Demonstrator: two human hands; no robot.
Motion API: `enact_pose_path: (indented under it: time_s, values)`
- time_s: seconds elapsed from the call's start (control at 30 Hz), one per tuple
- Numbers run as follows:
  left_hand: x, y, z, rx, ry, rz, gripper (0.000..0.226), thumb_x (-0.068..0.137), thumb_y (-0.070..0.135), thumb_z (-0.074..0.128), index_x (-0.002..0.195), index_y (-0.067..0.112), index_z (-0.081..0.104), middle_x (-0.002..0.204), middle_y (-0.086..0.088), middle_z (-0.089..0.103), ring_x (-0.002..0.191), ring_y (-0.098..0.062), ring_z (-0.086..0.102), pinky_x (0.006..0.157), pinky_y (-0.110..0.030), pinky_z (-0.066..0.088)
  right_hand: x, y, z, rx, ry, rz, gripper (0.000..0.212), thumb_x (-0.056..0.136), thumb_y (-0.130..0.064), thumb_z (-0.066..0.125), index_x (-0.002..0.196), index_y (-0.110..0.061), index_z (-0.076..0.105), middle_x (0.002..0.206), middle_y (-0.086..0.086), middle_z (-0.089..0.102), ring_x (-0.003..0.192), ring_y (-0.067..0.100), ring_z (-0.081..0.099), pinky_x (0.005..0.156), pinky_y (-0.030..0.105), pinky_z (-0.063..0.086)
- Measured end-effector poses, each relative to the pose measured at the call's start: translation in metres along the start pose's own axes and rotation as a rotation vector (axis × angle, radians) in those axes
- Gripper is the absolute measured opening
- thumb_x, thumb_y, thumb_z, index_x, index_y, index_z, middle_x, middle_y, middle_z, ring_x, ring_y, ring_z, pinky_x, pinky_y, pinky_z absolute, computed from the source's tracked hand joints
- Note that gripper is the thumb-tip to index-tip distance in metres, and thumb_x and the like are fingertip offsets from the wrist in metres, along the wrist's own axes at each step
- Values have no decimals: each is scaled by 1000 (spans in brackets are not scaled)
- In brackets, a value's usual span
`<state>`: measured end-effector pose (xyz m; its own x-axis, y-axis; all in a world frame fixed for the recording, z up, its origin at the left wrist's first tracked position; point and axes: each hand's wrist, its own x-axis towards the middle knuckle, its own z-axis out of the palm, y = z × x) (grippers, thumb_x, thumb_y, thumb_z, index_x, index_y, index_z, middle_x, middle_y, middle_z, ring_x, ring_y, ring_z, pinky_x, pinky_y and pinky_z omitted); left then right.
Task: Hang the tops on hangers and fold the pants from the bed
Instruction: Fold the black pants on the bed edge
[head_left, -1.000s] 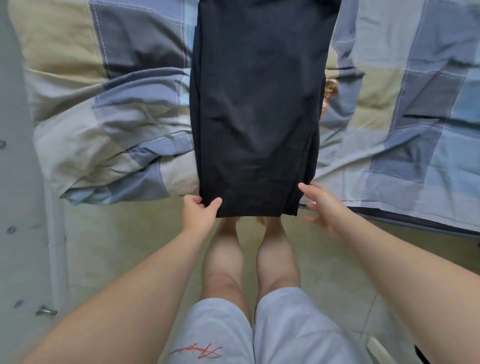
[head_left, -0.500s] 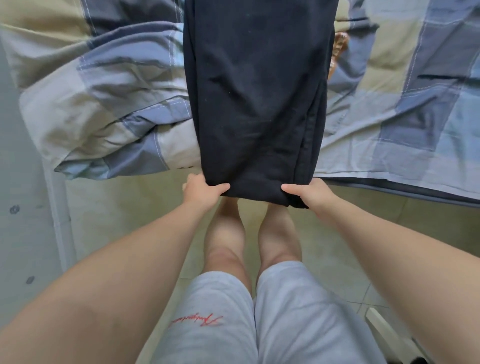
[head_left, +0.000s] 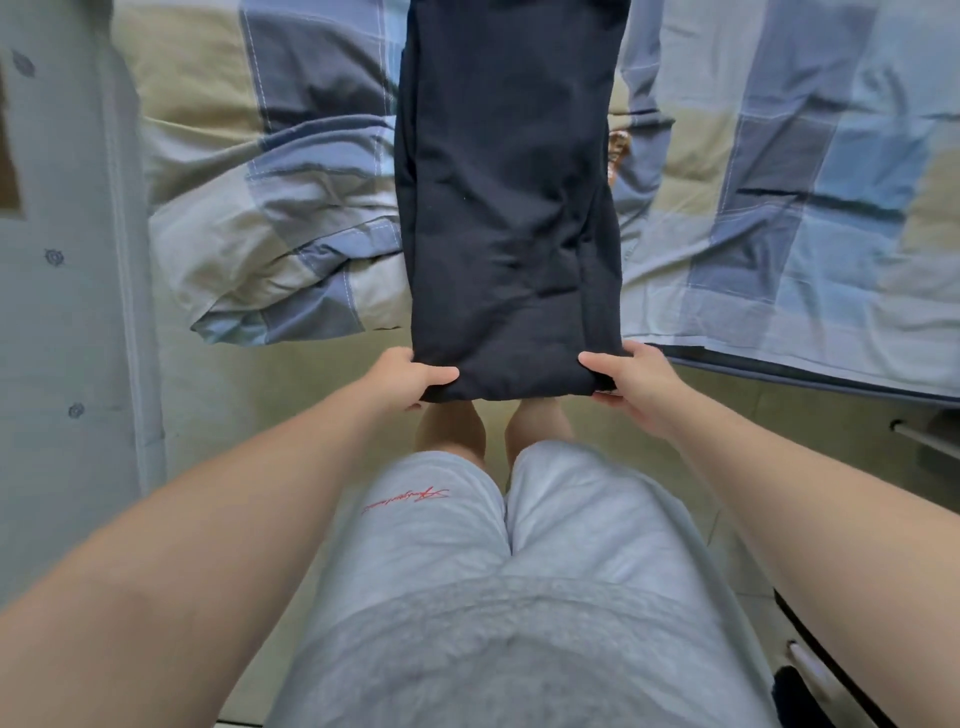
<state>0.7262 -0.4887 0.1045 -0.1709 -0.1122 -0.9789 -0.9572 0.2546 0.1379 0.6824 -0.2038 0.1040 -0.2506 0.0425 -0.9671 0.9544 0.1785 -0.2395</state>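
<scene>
A pair of black pants (head_left: 509, 208) lies lengthwise on the bed (head_left: 779, 234), its near end hanging past the mattress edge. My left hand (head_left: 410, 376) grips the near left corner of the pants, thumb on top and fingers beneath. My right hand (head_left: 631, 374) grips the near right corner the same way. The far end of the pants runs out of view at the top. No tops or hangers are visible.
A rumpled blue, grey and beige checked duvet (head_left: 270, 218) covers the bed on both sides of the pants. A small brown item (head_left: 618, 150) peeks out beside the pants' right edge. A pale wall (head_left: 57, 312) stands at left. My legs and grey shorts (head_left: 493, 571) are below.
My right hand closed onto the pants' near right corner, having hovered open beside it. Both hands now hold the near end, and the view has shifted slightly.
</scene>
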Motion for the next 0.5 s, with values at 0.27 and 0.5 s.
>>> enact_pose_path:
  time_s: [0.27, 0.5]
  values:
    - [-71, 67, -27, -117, -55, -53, 36, 84, 32, 77, 115, 17, 65, 110, -2, 71, 90, -19, 69, 78, -32, 57, -57, -72, -15, 167, 77, -31, 22, 91, -11, 71, 108, -12, 56, 109, 12, 67, 85, 27, 71, 71, 36, 59]
    - [-93, 151, -53, -410, 9, -16, 22, 88, 32, 63, 106, 20, 60, 81, -3, 63, 65, -16, 57, 68, -29, 47, -70, -163, -22, 260, 150, -139, 9, 95, -11, 66, 95, -7, 57, 92, 17, 65, 74, 27, 70, 63, 33, 57]
